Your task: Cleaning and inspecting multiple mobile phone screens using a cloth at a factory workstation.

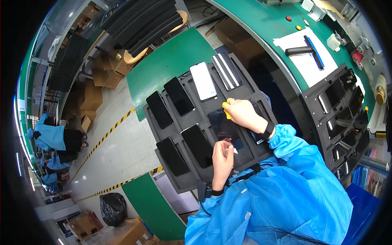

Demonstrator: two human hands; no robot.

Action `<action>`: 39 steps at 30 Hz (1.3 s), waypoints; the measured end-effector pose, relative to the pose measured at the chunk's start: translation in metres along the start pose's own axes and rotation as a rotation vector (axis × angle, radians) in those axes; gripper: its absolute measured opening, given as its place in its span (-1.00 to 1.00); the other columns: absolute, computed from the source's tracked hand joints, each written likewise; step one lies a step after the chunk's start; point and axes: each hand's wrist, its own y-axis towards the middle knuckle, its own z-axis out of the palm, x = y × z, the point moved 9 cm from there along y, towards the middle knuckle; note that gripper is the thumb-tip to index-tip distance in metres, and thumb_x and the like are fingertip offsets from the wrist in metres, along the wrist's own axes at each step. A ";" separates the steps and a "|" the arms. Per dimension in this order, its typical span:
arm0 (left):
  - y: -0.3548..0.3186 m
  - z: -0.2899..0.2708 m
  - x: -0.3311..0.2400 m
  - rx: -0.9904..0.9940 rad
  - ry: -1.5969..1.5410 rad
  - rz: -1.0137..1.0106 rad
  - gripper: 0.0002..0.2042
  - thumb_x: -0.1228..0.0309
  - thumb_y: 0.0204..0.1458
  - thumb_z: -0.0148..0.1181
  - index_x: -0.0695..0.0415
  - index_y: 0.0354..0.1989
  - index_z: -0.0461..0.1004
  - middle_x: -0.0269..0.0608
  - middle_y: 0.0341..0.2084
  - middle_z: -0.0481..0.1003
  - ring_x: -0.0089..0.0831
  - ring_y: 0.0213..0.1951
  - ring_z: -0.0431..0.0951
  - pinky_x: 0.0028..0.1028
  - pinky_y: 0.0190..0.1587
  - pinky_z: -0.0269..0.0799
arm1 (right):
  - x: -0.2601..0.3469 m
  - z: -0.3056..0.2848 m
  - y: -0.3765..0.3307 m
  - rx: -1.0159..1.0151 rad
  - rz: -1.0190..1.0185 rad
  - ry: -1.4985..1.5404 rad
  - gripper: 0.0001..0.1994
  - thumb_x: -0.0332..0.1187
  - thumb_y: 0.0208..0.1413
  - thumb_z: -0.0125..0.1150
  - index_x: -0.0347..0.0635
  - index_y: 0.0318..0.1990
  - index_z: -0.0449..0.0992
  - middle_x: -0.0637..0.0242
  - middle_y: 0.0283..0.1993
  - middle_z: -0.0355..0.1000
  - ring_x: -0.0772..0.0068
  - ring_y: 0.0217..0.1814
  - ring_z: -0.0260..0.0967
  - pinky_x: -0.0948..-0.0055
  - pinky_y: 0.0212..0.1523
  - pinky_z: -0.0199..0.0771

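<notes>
My right hand (246, 115) is closed on a small yellow piece (226, 109), whose kind I cannot make out, at the upper edge of a dark, glossy flat sheet (223, 125). My left hand (222, 161) is pinched at the sheet's lower edge, beside a small red-and-white tab; what its fingertips hold is partly hidden. Beneath both hands is a dark grey compartmented tray (192, 107). To the left in it lie several black phones (198, 145), and toward the far side a white-faced phone (203, 81) and a black-and-white striped one (227, 70).
A second dark tray (322, 122) with several phones stands at the right. On the green bench (261, 18) behind it lies a black-handled roller with a blue edge (313, 52) on white paper. Cardboard boxes (92, 96) and co-workers in blue (51, 134) are at the far left.
</notes>
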 end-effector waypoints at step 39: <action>-0.015 0.005 -0.076 0.152 -0.508 0.131 -0.81 0.62 0.08 0.06 0.10 -0.26 0.19 0.25 0.32 -0.06 0.08 0.34 0.02 -0.08 0.27 0.10 | 0.005 -0.097 -0.105 -0.120 -0.217 0.464 -0.79 -0.43 -0.14 0.27 -0.10 -0.25 0.57 0.27 -0.37 0.41 0.24 -0.39 0.43 0.36 -0.45 0.42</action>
